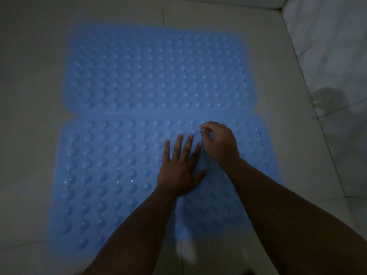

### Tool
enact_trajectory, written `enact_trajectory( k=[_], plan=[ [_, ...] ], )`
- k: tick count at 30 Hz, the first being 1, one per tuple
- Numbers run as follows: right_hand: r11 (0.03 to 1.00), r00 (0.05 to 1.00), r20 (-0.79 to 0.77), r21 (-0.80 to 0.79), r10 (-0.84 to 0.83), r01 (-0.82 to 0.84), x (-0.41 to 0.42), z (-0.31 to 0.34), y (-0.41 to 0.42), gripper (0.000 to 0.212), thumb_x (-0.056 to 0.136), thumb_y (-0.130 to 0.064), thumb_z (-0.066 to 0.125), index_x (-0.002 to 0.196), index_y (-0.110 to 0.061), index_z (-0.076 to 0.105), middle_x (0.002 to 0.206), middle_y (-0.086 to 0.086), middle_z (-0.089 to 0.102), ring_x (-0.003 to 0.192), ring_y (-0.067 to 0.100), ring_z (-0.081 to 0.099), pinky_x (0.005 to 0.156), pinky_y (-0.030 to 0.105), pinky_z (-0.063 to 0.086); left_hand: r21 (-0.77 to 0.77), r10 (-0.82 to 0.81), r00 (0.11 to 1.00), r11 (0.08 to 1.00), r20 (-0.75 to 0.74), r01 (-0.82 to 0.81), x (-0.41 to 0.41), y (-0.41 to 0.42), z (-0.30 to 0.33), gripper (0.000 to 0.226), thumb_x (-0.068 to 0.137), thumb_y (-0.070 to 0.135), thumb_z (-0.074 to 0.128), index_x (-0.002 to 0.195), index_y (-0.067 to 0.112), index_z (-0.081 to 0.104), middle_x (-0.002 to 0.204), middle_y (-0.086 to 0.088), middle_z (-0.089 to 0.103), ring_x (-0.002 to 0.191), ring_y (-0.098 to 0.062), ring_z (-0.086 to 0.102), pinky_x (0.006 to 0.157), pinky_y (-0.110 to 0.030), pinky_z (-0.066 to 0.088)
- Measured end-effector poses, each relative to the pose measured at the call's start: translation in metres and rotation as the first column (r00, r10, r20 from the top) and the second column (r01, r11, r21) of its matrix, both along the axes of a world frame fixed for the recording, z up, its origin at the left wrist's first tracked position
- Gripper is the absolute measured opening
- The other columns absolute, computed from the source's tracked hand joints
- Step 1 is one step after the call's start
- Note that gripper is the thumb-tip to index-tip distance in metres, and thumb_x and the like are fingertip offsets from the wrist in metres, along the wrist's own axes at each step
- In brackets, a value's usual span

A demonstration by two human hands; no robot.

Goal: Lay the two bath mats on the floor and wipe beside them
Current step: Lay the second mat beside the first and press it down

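Now | left hand (179, 171) flat on near mat (111, 175) | right hand (220, 143) fingers curled, grasp unclear | no writing

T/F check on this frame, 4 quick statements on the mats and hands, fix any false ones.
1. Two blue mats, the far mat and the near mat, lie edge to edge on the tiled floor. True.
2. The left hand is clenched in a fist. False: it lies flat, fingers spread, on the near mat.
3. The right hand holds a cloth. False: no cloth shows; its fingers are curled over the near mat.
4. Both hands are over the near mat. True.
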State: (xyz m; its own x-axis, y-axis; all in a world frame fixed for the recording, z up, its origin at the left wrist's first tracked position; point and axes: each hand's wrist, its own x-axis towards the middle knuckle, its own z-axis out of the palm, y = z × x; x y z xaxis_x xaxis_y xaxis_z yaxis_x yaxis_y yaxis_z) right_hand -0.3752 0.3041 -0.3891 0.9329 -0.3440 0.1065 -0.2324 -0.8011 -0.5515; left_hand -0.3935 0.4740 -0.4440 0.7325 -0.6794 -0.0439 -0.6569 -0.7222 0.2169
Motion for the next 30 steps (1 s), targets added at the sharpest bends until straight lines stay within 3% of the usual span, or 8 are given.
enact_trajectory(
  k=[4,8,11,16,18,20,23,30],
  plan=[
    [1.000,1.000,0.021,-0.019,0.001,0.000,-0.005,-0.012,0.002,0.020,0.091,-0.022,0.058,0.102,-0.019,0.074,0.099,-0.002,0.074,0.094,0.024,0.066,0.083,0.036,0.055,-0.025,-0.103,0.995,0.994,0.014,0.103,-0.003,-0.002,-0.004,0.070,0.104,0.059,0.028,0.163,0.022,0.016,0.172,-0.008,0.005,0.158,-0.037,-0.002,0.117,-0.072,0.008],
    [0.999,0.998,0.062,-0.036,-0.030,0.032,0.001,-0.006,-0.011,0.020,0.092,-0.020,0.057,0.101,-0.018,0.075,0.099,-0.001,0.074,0.094,0.025,0.066,0.084,0.036,0.055,0.019,-0.105,0.994,0.994,-0.034,0.106,0.000,-0.001,-0.006,0.077,0.100,0.069,0.026,0.163,0.026,0.019,0.172,-0.007,0.006,0.158,-0.032,0.000,0.120,-0.068,0.005],
    [0.999,0.998,-0.049,0.017,-0.033,0.034,-0.003,0.007,-0.024,0.021,0.089,-0.027,0.055,0.098,-0.021,0.073,0.097,-0.001,0.074,0.093,0.025,0.068,0.083,0.040,0.056,0.063,-0.116,0.990,0.991,-0.078,0.121,0.003,-0.003,0.005,0.081,0.097,0.070,0.023,0.162,0.022,0.022,0.171,-0.008,0.008,0.158,-0.033,0.004,0.120,-0.069,0.004],
    [0.976,0.987,-0.129,-0.184,0.096,-0.119,-0.044,-0.003,-0.019,0.036,0.094,-0.038,0.046,0.111,-0.019,0.071,0.111,0.006,0.071,0.104,0.033,0.066,0.085,0.046,0.055,-0.073,0.058,0.998,0.995,-0.040,-0.061,0.014,-0.011,0.028,0.053,0.093,0.041,0.043,0.138,0.018,0.060,0.147,-0.008,0.057,0.144,-0.037,0.042,0.114,-0.062,0.032],
    [0.959,0.976,-0.195,-0.243,0.095,-0.142,-0.061,-0.020,-0.010,0.051,0.097,-0.042,0.042,0.136,-0.013,0.059,0.142,0.014,0.057,0.133,0.035,0.052,0.107,0.051,0.046,-0.152,0.112,0.993,0.983,0.021,-0.108,0.020,-0.012,0.030,0.046,0.089,0.034,0.053,0.130,0.018,0.065,0.139,-0.007,0.062,0.141,-0.036,0.045,0.111,-0.060,0.036],
    [0.943,0.949,-0.296,-0.269,0.110,-0.193,-0.075,-0.036,0.000,0.066,0.098,-0.050,0.036,0.153,-0.012,0.038,0.164,0.014,0.027,0.153,0.032,0.023,0.120,0.057,0.023,-0.203,0.149,0.986,0.970,0.071,-0.132,0.024,-0.011,0.027,0.042,0.088,0.032,0.059,0.127,0.018,0.067,0.139,-0.006,0.062,0.142,-0.035,0.045,0.111,-0.059,0.037],
    [0.914,0.942,-0.323,-0.348,0.090,-0.206,-0.081,-0.049,0.009,0.075,0.100,-0.057,0.033,0.159,-0.012,0.022,0.169,0.009,0.010,0.157,0.027,0.003,0.122,0.060,0.012,-0.260,0.184,0.974,0.955,0.133,-0.145,0.031,-0.006,0.019,0.040,0.090,0.030,0.059,0.127,0.018,0.067,0.141,-0.006,0.061,0.145,-0.035,0.042,0.113,-0.060,0.034],
    [0.923,0.956,-0.285,-0.343,0.074,-0.174,-0.083,-0.050,0.011,0.083,0.099,-0.064,0.033,0.161,-0.011,0.014,0.170,0.009,0.004,0.157,0.025,-0.002,0.123,0.059,0.009,-0.320,0.213,0.966,0.934,0.148,-0.157,0.042,0.007,0.006,0.042,0.093,0.029,0.058,0.132,0.017,0.064,0.151,-0.008,0.053,0.152,-0.038,0.028,0.119,-0.066,0.019]
  ],
)
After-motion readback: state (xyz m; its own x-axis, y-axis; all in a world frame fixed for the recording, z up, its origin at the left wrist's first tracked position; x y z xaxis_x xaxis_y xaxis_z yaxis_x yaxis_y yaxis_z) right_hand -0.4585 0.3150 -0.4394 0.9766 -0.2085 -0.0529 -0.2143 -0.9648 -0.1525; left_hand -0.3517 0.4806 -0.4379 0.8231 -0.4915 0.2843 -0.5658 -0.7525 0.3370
